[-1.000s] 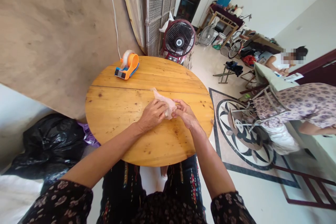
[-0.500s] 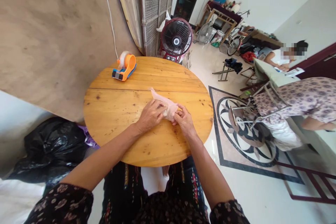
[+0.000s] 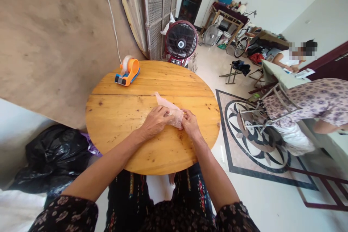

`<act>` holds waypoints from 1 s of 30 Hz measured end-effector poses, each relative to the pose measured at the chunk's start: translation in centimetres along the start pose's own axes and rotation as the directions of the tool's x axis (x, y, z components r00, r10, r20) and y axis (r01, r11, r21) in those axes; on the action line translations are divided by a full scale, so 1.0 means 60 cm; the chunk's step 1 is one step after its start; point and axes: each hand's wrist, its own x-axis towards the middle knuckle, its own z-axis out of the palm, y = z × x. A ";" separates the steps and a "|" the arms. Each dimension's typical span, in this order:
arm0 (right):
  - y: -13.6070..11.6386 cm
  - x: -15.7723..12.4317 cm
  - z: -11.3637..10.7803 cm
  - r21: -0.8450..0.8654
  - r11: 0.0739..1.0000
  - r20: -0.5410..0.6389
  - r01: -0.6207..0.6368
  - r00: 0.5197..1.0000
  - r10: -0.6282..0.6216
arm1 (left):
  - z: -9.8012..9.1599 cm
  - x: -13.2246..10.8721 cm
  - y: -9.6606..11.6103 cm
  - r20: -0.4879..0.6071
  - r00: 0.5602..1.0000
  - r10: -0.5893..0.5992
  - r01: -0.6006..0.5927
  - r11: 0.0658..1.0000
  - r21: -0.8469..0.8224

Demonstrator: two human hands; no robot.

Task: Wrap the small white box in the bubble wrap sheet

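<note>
A thin, pale pink plastic wrapper [image 3: 176,117] lies crumpled on the round wooden table [image 3: 152,152], with one loose end trailing toward the far side. My left hand [image 3: 157,119] is closed on its left part, fingers bent over it. At the wrapper's right end, my right hand [image 3: 190,121] pinches the edge between thumb and fingers. Whatever the wrapper may contain is hidden under the film and my fingers. An orange and blue tape dispenser [image 3: 128,71] with a roll of clear tape stands near the table's far left edge.
Beyond the table stands a dark red fan [image 3: 181,43]. Black plastic bags [image 3: 57,156] lie at lower left. A person in a patterned top [image 3: 312,105] is at the right beside a metal-framed chair [image 3: 280,105]; another person sits farther back. A wooden board [image 3: 62,43] leans at left.
My left fingers have spread flatter over the wrapper, and the pale bunched part between my hands now looks smoothed and covered. My right hand keeps its pinch. The view has shifted slightly.
</note>
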 end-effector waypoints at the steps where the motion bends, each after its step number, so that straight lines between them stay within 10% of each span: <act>1: -0.001 -0.001 0.001 0.008 1.000 0.001 0.001 1.000 -0.001 | -0.001 0.001 0.001 0.005 1.000 0.002 -0.002 1.000 0.009; 20: 0.013 -0.008 -0.008 0.327 0.945 0.060 0.004 0.998 -0.024 | -0.022 0.043 0.023 0.316 0.949 -0.003 -0.045 0.989 0.143; 30: -0.006 -0.005 0.021 0.403 0.915 0.067 0.025 0.996 -0.056 | -0.018 0.035 0.016 0.247 0.969 -0.012 -0.032 0.984 0.173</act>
